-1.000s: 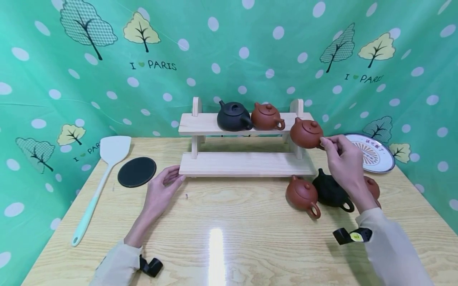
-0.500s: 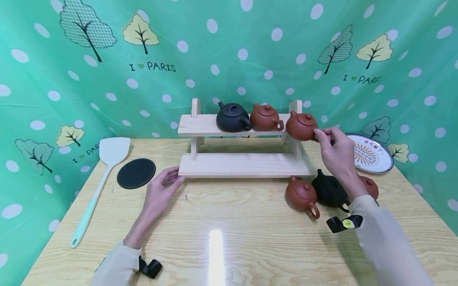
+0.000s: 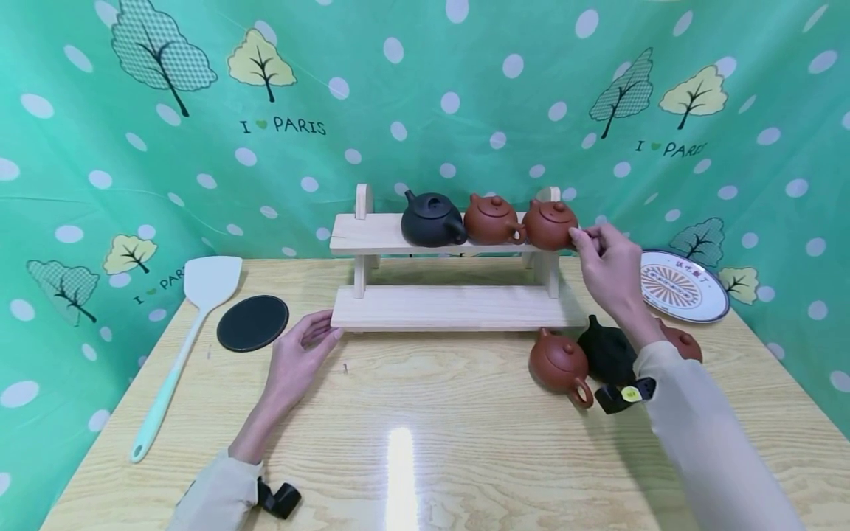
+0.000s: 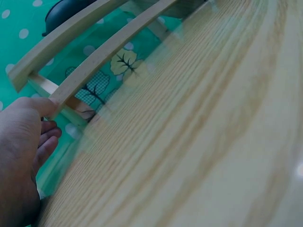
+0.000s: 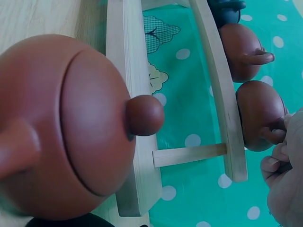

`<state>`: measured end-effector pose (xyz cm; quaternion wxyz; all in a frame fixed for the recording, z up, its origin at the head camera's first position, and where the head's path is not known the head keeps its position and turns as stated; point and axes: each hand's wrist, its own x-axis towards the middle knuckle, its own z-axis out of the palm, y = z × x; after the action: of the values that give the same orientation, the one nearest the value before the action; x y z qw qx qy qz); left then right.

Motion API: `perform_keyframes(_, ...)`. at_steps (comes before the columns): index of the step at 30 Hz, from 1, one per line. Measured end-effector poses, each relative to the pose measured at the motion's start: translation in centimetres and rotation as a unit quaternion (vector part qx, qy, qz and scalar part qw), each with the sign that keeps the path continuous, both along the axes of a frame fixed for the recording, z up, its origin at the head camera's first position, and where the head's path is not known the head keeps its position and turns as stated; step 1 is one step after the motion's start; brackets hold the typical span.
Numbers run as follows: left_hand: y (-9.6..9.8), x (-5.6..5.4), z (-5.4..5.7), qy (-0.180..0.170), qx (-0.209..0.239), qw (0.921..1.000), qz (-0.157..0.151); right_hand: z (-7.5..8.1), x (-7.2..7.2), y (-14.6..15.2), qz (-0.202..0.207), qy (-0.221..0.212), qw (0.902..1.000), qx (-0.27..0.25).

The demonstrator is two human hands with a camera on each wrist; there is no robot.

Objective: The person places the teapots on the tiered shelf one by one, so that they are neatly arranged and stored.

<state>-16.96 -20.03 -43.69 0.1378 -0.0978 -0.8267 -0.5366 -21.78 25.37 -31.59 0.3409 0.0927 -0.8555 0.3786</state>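
Note:
A two-tier wooden rack stands at the back of the table. My left hand grips the left end of its lower shelf, thumb in front, as the left wrist view shows with the hand at the board's tip. On the upper shelf, at the right end, sits a reddish-brown teapot; my right hand pinches its handle. The right wrist view has this teapot at the shelf's edge beside the fingers. Left of it on the same shelf are another reddish-brown teapot and a black teapot.
On the table at right stand a reddish-brown teapot, a black teapot and one more brown teapot partly behind my arm. A patterned plate lies behind them. At left lie a black round coaster and a spatula.
My right hand has brought the reddish-brown teapot leftward and down onto the right end of the upper shelf. The left hand stays at the lower shelf's left end.

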Motion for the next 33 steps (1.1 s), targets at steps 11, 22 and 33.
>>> perform_keyframes(11,0.0,0.0,0.0,-0.002,-0.006,1.0000,0.001,0.4,-0.8,-0.5,-0.006,-0.026,0.9996,-0.006)
perform_keyframes(22,0.0,0.1,0.0,0.003,-0.009,1.0000,0.000,0.6,-1.4,-0.8,-0.011,-0.035,0.9993,-0.006)
perform_keyframes(33,0.1,0.0,-0.2,0.009,-0.002,1.0000,-0.001,0.6,-0.6,-0.5,-0.014,-0.076,0.9966,-0.026)
